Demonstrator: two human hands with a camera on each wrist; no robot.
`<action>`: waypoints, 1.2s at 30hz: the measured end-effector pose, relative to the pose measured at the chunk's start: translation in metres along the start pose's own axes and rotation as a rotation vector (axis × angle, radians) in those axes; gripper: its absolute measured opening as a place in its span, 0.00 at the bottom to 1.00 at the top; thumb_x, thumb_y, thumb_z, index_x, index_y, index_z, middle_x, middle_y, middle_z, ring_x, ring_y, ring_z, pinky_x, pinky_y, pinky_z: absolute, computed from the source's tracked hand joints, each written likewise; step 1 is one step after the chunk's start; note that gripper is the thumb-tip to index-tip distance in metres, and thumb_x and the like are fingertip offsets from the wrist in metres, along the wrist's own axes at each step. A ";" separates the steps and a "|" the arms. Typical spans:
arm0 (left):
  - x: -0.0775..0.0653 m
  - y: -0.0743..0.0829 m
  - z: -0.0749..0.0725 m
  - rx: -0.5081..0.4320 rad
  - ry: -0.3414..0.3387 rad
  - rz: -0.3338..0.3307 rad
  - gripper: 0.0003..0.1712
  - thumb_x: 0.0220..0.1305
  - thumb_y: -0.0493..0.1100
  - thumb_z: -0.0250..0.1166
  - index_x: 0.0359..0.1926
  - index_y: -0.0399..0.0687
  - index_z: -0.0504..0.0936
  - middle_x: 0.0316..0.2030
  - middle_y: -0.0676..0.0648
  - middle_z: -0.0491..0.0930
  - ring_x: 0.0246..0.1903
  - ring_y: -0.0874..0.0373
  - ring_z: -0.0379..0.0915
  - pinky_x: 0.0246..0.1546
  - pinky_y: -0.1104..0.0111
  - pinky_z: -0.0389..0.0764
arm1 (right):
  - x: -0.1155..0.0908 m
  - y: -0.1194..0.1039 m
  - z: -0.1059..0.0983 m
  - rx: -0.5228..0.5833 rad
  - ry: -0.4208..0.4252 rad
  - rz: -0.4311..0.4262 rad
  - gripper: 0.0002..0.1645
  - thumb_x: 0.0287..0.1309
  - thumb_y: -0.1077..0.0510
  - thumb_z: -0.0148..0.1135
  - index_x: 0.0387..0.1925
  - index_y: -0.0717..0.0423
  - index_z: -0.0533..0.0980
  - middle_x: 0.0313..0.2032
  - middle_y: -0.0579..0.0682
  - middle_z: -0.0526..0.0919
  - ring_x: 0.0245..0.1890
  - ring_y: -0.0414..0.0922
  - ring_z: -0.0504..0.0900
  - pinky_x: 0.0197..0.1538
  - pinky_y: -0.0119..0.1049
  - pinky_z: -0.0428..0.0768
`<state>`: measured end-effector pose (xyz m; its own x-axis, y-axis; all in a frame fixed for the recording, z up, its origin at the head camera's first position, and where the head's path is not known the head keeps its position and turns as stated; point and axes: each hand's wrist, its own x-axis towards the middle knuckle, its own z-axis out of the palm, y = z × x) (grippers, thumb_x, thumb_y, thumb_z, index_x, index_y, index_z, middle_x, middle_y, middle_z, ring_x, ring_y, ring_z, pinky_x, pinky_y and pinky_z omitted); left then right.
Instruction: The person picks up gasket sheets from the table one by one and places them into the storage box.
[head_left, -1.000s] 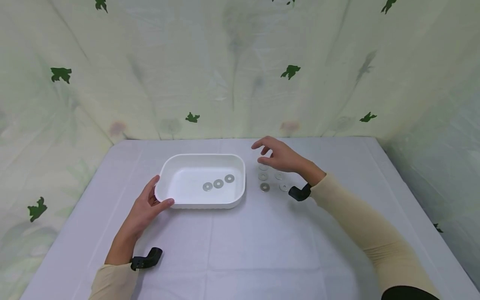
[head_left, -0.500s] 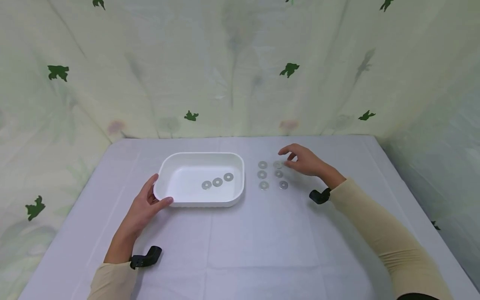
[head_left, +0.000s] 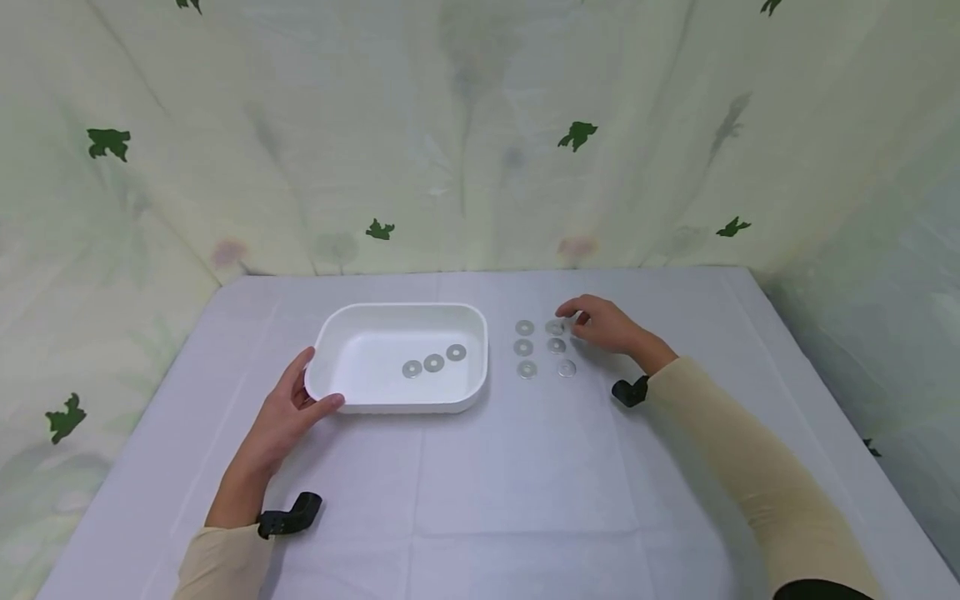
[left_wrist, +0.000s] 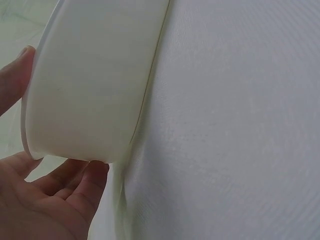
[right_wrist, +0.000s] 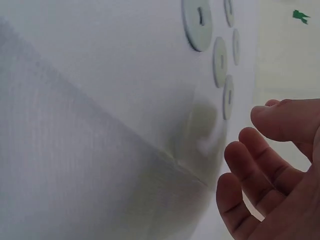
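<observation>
A white rectangular tray (head_left: 390, 313) with rounded corners sits on the table. My left hand (head_left: 281, 421) holds its left end, thumb on the near rim and fingers against the end wall; the left wrist view shows bent fingertips under that wall (left_wrist: 90, 100). Three flat metal washers (head_left: 433, 363) lie inside the tray. To its right, several more washers (head_left: 523, 347) are laid out in two columns on the cloth. Over the far washer of the right column (head_left: 554, 327) is my right hand (head_left: 611, 327), its fingers loosely bent, fingertips close to that washer and nothing between them.
A white cloth (head_left: 487, 492) covers the table. Behind and beside it hangs a pale curtain (head_left: 450, 150) with green leaf shapes. Each wrist wears a black camera mount, the left one (head_left: 291, 515) low over the cloth.
My right hand has moved from beside the tray rightward, then slightly down to the far right washer, uncovering the other washers. The left hand stays on the tray.
</observation>
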<state>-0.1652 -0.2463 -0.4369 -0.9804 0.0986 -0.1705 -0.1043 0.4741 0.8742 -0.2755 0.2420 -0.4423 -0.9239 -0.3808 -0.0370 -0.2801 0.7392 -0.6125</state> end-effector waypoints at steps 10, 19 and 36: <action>0.000 0.000 0.000 -0.014 -0.005 0.011 0.59 0.65 0.48 0.68 0.80 0.53 0.33 0.78 0.36 0.49 0.72 0.41 0.55 0.45 0.94 0.66 | 0.018 0.002 0.009 -0.105 -0.077 0.027 0.26 0.59 0.68 0.54 0.58 0.52 0.79 0.49 0.58 0.76 0.43 0.51 0.75 0.49 0.43 0.74; -0.001 0.000 0.000 -0.004 -0.003 0.003 0.60 0.65 0.49 0.68 0.80 0.54 0.32 0.78 0.37 0.49 0.72 0.41 0.55 0.45 0.94 0.66 | 0.034 -0.006 0.003 -0.213 -0.233 0.063 0.19 0.59 0.64 0.57 0.53 0.53 0.78 0.48 0.56 0.75 0.48 0.51 0.72 0.57 0.46 0.73; -0.001 0.002 -0.001 0.020 0.002 0.007 0.59 0.65 0.50 0.68 0.80 0.53 0.34 0.77 0.36 0.54 0.65 0.56 0.63 0.45 0.92 0.68 | 0.027 0.008 0.009 -0.061 -0.090 0.077 0.16 0.57 0.64 0.59 0.48 0.51 0.75 0.44 0.52 0.79 0.45 0.49 0.74 0.51 0.41 0.73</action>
<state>-0.1644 -0.2466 -0.4349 -0.9814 0.1007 -0.1634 -0.0939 0.4906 0.8663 -0.3002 0.2324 -0.4553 -0.9169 -0.3681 -0.1543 -0.2274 0.7995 -0.5560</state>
